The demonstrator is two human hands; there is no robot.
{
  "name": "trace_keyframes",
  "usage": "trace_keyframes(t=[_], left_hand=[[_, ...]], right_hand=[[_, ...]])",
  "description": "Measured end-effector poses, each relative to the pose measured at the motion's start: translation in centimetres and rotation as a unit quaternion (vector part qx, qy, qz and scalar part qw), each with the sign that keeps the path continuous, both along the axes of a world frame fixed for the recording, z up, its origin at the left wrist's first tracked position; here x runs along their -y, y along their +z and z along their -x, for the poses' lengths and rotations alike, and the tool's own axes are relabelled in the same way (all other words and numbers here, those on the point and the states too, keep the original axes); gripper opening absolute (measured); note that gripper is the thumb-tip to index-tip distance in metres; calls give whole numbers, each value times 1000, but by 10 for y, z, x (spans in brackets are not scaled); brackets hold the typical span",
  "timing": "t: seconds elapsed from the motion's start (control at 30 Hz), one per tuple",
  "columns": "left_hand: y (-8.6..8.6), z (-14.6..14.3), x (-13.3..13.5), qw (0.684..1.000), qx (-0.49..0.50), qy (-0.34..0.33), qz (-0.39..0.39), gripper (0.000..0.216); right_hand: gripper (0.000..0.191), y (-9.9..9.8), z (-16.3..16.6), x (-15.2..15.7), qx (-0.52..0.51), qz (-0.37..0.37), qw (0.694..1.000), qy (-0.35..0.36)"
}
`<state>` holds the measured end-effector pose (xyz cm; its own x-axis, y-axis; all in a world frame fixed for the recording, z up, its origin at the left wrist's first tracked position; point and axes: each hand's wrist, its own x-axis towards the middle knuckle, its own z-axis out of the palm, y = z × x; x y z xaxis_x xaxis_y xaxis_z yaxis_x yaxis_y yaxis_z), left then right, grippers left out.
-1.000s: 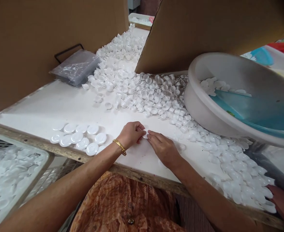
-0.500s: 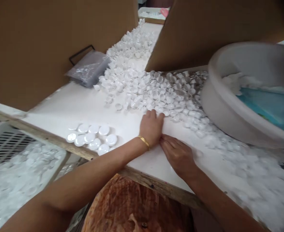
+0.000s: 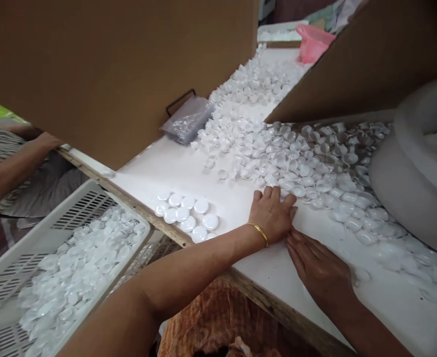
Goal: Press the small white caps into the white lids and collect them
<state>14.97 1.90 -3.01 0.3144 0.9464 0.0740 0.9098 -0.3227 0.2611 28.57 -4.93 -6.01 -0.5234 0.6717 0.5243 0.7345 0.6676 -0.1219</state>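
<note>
My left hand (image 3: pixel 272 213), with a gold bracelet at the wrist, rests low over the white tabletop (image 3: pixel 236 201), its fingers bent down at the near edge of a heap of small glossy white cup-shaped pieces (image 3: pixel 278 153). Against it, my right hand (image 3: pixel 320 270) has its fingers pressed together, the tips meeting the left hand's heel. Whatever lies between or under the hands is hidden from view. Left of them, several round white caps (image 3: pixel 182 214) lie flat in a close group near the table's wooden edge.
A white slotted basket (image 3: pixel 102 191) full of white pieces stands below the table on the left. Cardboard panels (image 3: pixel 129 64) rise behind, near a bundle of clear plastic bags (image 3: pixel 190 119). A large pale tub (image 3: pixel 407 183) occupies the right. Another person's arm (image 3: pixel 13 166) shows at far left.
The view has swung left, so the scene sits further right, and the other person's arm and more of the basket show. My hands remain together at the heap's edge.
</note>
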Motion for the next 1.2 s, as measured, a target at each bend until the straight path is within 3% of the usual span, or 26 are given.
trace_keyframes(t=[0.1,0.17,0.23,0.37,0.43,0.57,0.73,0.93,1.03,1.2], left_hand=[[16,28,8,997,77,5,12,38],[31,73,15,993,112,36,22,39],[44,135,22,991,65,115,34,40],[53,251,38,965,-15,242,97,56],[51,278,45,969,-26,209,126,57],[44,269,52,979,-17,146,145,50],[36,240,49,967,-15,221,126,48],[28,241,28,950,59,283,119,51],[25,245,11,924,179,305,147,50],[33,249,3,829,438,315,145,33]], right_hand=[[25,5,7,4,-13,17,1000,22],[26,8,15,6,-22,46,997,52],[32,12,27,4,-18,85,993,77],[77,17,67,-14,20,154,980,120],[90,18,94,-23,34,159,975,150],[92,19,147,-34,31,150,976,153],[85,19,186,-44,7,125,981,151],[90,19,206,-61,-27,117,982,145],[87,22,212,-75,-52,115,982,143],[74,41,227,-89,-53,88,984,145]])
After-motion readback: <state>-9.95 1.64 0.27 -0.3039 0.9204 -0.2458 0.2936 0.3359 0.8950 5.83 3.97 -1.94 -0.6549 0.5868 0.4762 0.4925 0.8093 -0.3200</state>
